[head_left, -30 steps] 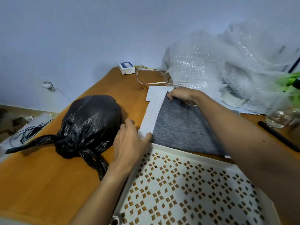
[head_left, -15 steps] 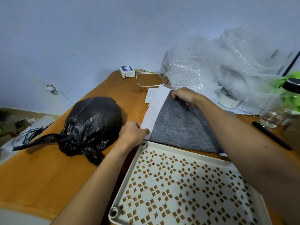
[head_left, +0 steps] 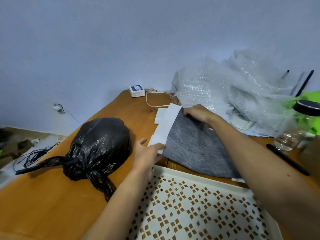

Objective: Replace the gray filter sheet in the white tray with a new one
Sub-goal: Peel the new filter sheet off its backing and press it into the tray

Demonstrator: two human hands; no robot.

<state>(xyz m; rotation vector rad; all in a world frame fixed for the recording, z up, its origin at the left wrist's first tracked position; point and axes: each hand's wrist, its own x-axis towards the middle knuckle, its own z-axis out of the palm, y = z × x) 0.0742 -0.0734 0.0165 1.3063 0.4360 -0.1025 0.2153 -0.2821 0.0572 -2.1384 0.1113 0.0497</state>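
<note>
A gray filter sheet [head_left: 194, 149] is lifted off the wooden table just beyond the white tray [head_left: 199, 177]. White paper sheets [head_left: 166, 125] show along its left edge. My left hand [head_left: 147, 156] pinches the sheet's near left corner together with the white paper. At the far corner, my right hand [head_left: 199, 114] grips the sheet's edge. The perforated white tray lies nearest to me with no sheet in it, and my right forearm crosses above its right side.
A tied black rubbish bag [head_left: 97, 148] sits left of the sheet. Bubble wrap [head_left: 233, 87] is piled at the back right, with a tape roll [head_left: 241, 121], a glass jar [head_left: 287, 141] and a black pen [head_left: 287, 159]. A small white box [head_left: 136, 90] stands by the wall.
Both hands have raised the gray sheet's left edge off the table. My left hand went from lying flat beside the sheet to pinching its near corner.
</note>
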